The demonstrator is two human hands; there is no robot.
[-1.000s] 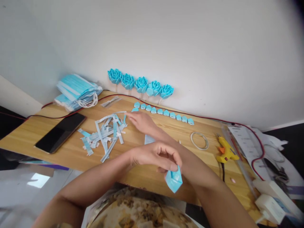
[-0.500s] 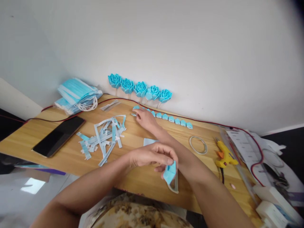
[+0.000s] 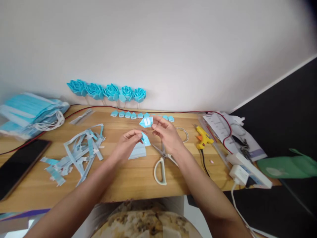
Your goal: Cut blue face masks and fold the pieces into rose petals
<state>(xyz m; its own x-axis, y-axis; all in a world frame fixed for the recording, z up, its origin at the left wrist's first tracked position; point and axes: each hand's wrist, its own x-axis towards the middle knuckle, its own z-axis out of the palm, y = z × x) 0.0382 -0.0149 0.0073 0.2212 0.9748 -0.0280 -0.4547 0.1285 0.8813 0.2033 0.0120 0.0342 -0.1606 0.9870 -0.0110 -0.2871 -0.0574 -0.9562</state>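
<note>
My left hand point(image 3: 127, 144) pinches a small folded piece of blue mask fabric point(image 3: 145, 139) over the middle of the wooden desk point(image 3: 119, 178). My right hand point(image 3: 166, 132) holds another small blue fabric piece point(image 3: 146, 122) between thumb and fingertips, just above and right of the first. Beneath my hands lie a pale blue fabric sheet point(image 3: 137, 152) and white-handled scissors point(image 3: 160, 165). A row of small folded blue pieces point(image 3: 131, 114) runs along the back of the desk, with several blue fabric roses point(image 3: 109, 91) leaning on the wall behind.
A pile of cut mask strips point(image 3: 76, 150) lies at the left, a stack of blue face masks point(image 3: 27, 114) at the far left, a black phone point(image 3: 17, 165) near the front left. A tape ring point(image 3: 184, 134), a yellow glue gun point(image 3: 203, 136), papers and a power strip point(image 3: 250, 170) sit at right.
My right hand drew back from the row with a small blue piece. Both hands came together over the desk's middle. The view swung right, and the scissors now lie on the desk.
</note>
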